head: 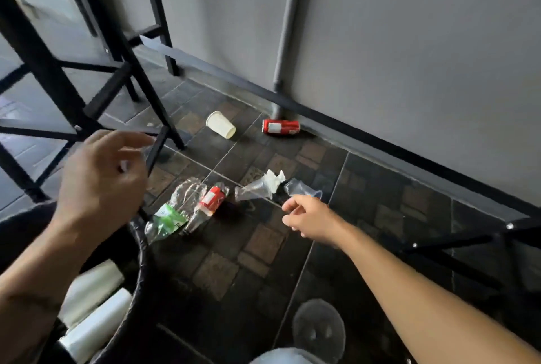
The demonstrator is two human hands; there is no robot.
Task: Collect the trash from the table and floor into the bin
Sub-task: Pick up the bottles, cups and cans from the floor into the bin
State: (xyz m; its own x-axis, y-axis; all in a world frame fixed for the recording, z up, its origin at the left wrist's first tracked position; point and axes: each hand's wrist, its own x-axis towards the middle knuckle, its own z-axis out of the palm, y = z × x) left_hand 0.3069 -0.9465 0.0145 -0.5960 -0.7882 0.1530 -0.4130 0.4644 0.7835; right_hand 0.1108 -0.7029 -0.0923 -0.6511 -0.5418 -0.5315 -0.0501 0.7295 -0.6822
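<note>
Trash lies on the dark tiled floor. A clear plastic cup point(301, 189) lies just beyond the fingertips of my right hand point(310, 217), which is open and holds nothing. Left of it a second clear cup with crumpled white tissue point(263, 186) lies on its side. Further left are a crushed red-labelled bottle point(212, 200) and a crushed green-labelled bottle point(169, 214). A white paper cup point(220, 124) and a red can point(280, 126) lie near the wall. My left hand point(102, 185) hovers open above the rim of the black-lined bin point(140, 249), which contains white cups.
Black metal table legs point(137, 77) stand at the left and back. Another black frame point(468, 243) crosses the right side. A grey pipe point(285, 33) runs down the wall to the floor. A clear round lid-like item point(319, 328) lies near my feet.
</note>
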